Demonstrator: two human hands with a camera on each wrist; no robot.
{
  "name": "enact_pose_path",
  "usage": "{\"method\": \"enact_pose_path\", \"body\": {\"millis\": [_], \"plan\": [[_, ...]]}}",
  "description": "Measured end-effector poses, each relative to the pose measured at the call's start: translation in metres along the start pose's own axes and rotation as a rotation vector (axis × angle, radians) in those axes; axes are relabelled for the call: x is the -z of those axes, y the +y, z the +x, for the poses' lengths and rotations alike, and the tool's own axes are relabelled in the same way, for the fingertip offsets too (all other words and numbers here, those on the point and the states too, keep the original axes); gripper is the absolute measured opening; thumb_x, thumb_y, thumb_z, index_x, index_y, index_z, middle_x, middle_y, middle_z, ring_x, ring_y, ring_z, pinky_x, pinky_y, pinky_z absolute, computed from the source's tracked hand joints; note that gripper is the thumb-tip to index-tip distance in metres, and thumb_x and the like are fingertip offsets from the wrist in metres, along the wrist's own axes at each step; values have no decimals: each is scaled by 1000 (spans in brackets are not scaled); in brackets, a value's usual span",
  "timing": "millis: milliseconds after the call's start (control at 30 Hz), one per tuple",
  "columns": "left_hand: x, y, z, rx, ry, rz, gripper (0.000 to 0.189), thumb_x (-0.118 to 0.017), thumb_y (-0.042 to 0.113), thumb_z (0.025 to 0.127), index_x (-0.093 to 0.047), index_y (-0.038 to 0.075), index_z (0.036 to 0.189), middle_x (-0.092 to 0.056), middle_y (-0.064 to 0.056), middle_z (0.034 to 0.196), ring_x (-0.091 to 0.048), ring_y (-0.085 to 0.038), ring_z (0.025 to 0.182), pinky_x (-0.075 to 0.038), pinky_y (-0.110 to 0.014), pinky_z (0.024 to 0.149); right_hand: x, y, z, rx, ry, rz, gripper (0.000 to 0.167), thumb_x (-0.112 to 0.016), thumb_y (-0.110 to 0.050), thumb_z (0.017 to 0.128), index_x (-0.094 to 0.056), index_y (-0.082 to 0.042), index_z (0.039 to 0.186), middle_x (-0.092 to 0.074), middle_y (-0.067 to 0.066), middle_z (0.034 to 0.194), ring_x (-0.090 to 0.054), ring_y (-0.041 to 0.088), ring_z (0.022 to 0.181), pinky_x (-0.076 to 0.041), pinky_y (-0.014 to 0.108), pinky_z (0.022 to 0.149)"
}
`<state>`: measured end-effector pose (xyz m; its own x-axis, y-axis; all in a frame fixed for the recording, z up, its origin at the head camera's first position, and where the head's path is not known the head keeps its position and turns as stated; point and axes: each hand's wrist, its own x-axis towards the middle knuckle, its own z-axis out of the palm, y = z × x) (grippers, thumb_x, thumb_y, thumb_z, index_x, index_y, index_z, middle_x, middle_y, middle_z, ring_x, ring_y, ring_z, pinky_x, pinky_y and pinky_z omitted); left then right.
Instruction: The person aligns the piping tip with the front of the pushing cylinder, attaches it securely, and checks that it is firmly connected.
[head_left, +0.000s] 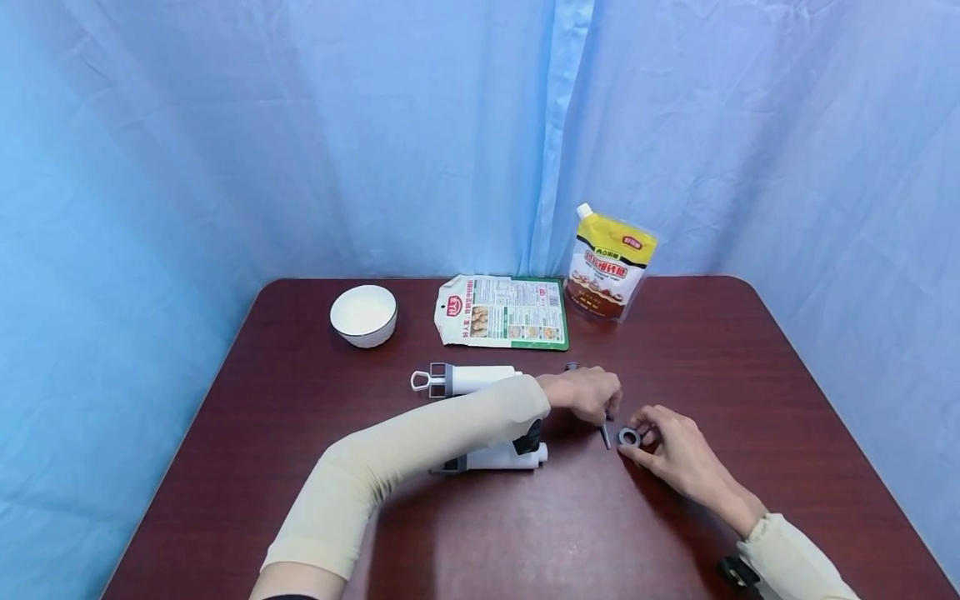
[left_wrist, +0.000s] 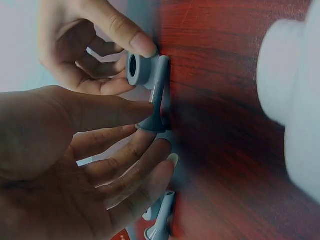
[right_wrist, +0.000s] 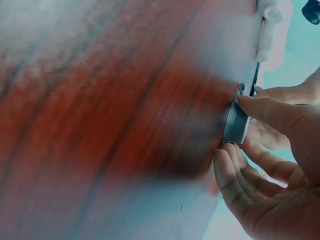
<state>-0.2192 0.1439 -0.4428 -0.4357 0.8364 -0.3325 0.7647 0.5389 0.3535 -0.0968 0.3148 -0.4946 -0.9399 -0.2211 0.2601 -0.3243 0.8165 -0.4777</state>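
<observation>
My left hand (head_left: 591,392) pinches the flared end of a grey nozzle with a thin straight tube (left_wrist: 159,87) between thumb and fingers, low over the table. My right hand (head_left: 681,454) holds a grey ring-shaped cap (left_wrist: 145,71) by its sides, thumb opposite the fingers, its round hole showing in the head view. Ring and tube lie side by side, very close; whether they touch I cannot tell. Left of the hands are two white syringe-like tubes, the far one (head_left: 482,378) with a loop handle, the near one (head_left: 501,457) partly behind my left forearm.
Another grey nozzle (left_wrist: 162,216) lies beyond the left fingers. Toward the back of the dark red table (head_left: 255,400) are a white bowl (head_left: 363,310), a flat printed packet (head_left: 517,312) and a spouted yellow-and-brown pouch (head_left: 606,267). Blue curtains hang behind.
</observation>
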Motion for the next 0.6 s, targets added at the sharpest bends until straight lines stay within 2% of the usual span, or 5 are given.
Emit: {"method": "enact_pose_path", "body": {"millis": [233,400,600], "plan": [[-2,1,1,-6,18,19,18,-74,8,91,-83,18,104,-79,11,99,-68,-4,89,-51,-14,73,1,-1,2,-21,-11,2,27,-91,-12,78,-70,-10,93,-68,0,84,-66,7,71,-55,23,62],[4,-1,-4,-31,63,-19,18,-76,7,88,-84,15,102,-81,8,99,-70,-7,91,-52,-15,72,4,-2,3,-61,-39,16,24,-90,-12,79,-70,-10,94,-70,0,85,-66,6,71,-55,23,61],[13,-5,-16,-53,108,-103,20,-81,8,84,-84,11,103,-81,4,101,-68,-7,90,-51,-13,72,7,-4,3,-107,-65,76,22,-88,-12,83,-71,-9,96,-72,0,82,-64,-1,67,-56,21,60]]}}
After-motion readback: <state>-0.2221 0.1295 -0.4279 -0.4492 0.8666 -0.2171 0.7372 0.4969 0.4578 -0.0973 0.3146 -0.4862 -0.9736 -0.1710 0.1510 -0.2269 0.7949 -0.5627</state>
